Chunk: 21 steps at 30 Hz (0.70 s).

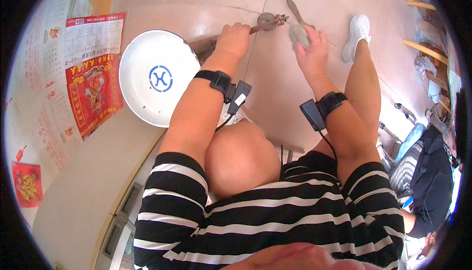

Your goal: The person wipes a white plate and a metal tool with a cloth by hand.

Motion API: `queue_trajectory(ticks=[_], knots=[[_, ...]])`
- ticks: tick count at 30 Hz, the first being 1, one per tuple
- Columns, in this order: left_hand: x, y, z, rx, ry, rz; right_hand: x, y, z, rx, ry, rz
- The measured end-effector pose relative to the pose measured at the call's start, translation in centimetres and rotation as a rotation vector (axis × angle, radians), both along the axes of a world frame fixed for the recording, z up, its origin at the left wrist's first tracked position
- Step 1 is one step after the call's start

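Observation:
My left hand is closed around the long handle of a rusty hand tool with a jaw-like head. The head lies over a small round grey metal piece on the floor. To the right, my right hand has its thumb and fingers around a grey lump, perhaps stone or cloth; the fingers partly hide it. A brown-handled tool runs from beyond the lump to my fingertips, and whether I touch it I cannot tell. A white enamel basin with a blue emblem is left of my left forearm.
Pink floor tiles lie before me. A pale cabinet and a wall with printed calendar sheets stand at the left. My right foot wears a white shoe. Wooden poles and another person's dark clothing are at the right.

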<state>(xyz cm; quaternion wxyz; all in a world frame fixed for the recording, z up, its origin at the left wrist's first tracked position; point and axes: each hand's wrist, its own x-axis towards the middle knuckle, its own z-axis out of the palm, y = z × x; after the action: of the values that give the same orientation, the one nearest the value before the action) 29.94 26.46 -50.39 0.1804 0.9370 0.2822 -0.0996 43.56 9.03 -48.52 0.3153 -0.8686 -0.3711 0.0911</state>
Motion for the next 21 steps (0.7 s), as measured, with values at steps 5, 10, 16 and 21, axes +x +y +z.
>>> queue_trajectory(ticks=[5,10,16,21], knots=[[-0.2,0.1,-1.0,-0.006,-0.001,-0.023,-2.4,4.6,1.9,-0.083,-0.315,0.206],[0.1,-0.1,-0.2,-0.001,0.003,-0.052,-4.3,3.5,-0.5,-0.351,0.005,0.284],[0.2,0.1,-0.6,0.04,0.036,-0.071,-2.7,-0.4,-5.1,-0.191,0.164,-0.125],[0.5,0.1,-0.5,0.043,0.063,-0.119,-0.6,3.5,-8.8,0.112,0.713,-0.348]])
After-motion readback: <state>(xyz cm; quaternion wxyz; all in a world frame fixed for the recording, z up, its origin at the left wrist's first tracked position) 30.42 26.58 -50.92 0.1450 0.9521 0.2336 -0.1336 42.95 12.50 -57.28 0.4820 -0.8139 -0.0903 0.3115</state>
